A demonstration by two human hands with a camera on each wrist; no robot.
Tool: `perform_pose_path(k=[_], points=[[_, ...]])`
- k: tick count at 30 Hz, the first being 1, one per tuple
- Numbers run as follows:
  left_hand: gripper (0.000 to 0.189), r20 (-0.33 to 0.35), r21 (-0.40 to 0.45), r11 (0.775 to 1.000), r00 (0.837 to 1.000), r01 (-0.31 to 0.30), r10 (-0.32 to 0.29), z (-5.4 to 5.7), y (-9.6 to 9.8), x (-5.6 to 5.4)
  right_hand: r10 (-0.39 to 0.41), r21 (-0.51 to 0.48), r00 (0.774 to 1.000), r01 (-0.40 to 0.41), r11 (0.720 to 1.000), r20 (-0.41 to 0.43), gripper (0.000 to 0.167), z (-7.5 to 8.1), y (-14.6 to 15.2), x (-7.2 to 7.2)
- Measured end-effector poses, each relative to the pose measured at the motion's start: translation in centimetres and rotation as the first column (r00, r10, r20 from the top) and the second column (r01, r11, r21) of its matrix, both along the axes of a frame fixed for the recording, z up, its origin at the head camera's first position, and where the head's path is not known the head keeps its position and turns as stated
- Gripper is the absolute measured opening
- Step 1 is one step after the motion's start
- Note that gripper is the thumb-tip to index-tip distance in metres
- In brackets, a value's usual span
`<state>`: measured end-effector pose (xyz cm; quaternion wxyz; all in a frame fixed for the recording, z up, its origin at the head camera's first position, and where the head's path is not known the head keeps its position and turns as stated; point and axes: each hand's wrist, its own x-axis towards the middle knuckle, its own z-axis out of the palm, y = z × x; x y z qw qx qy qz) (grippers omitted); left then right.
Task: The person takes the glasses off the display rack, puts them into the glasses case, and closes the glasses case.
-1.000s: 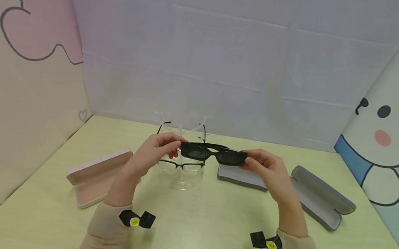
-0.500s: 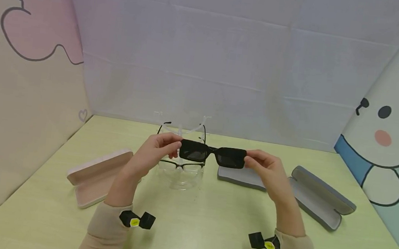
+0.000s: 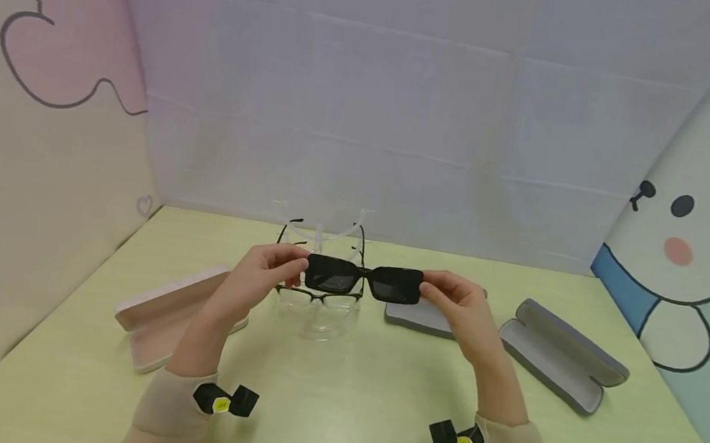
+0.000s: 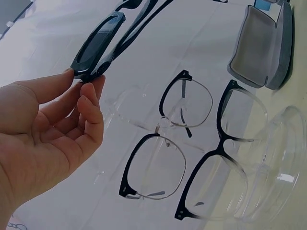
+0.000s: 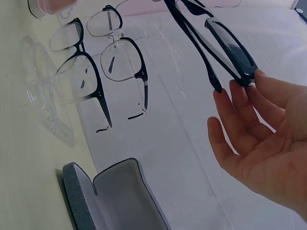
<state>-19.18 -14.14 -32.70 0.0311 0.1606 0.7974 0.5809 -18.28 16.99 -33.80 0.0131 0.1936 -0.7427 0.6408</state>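
Black rectangular sunglasses are held up above the table, dark lenses facing the head camera. My left hand pinches their left end between thumb and fingers, while my right hand pinches the right end. In both wrist views the temples lie folded behind the lenses. Beyond the hands stands a clear display stand, partly hidden by the sunglasses. It carries two pairs of dark-browed eyeglasses, a lower pair and an upper pair.
An open pinkish case lies on the left, partly behind my left arm. To the right is an open grey case. Another grey case sits behind my right hand. A pale sheet backs the light table.
The sunglasses have tipped so that their lenses show full on instead of from above. Both hands have shifted slightly left with them, keeping their hold.
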Motion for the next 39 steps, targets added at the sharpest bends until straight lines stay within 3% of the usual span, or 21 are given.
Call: perform_pose_path(k=[10, 21, 30, 39], points=[[0.030, 0.017, -0.070, 0.998, 1.000, -0.008, 0.009, -0.8, -2.4, 1.0, 0.067, 0.014, 0.998, -0.067, 0.998, 0.007, 0.031, -1.0, -2.0, 0.0], [0.031, 0.040, -0.104, 0.992, 0.996, -0.075, 0.080, -1.6, -4.9, 1.7, -0.044, 0.031, 0.998, 0.043, 0.999, 0.041, 0.027, -2.8, -5.8, -0.5], [0.031, 0.045, -0.079, 0.988, 0.989, -0.134, 0.138, -2.8, -7.1, 3.7, 0.087, -0.065, 0.995, -0.084, 0.994, 0.043, 0.025, -2.9, -8.1, 0.3], [0.029, 0.025, -0.045, 0.975, 0.976, -0.217, 0.218, -4.2, -9.4, 5.2, 0.132, -0.115, 0.985, -0.120, 0.986, 0.109, 0.024, -4.1, -11.1, 0.9]])
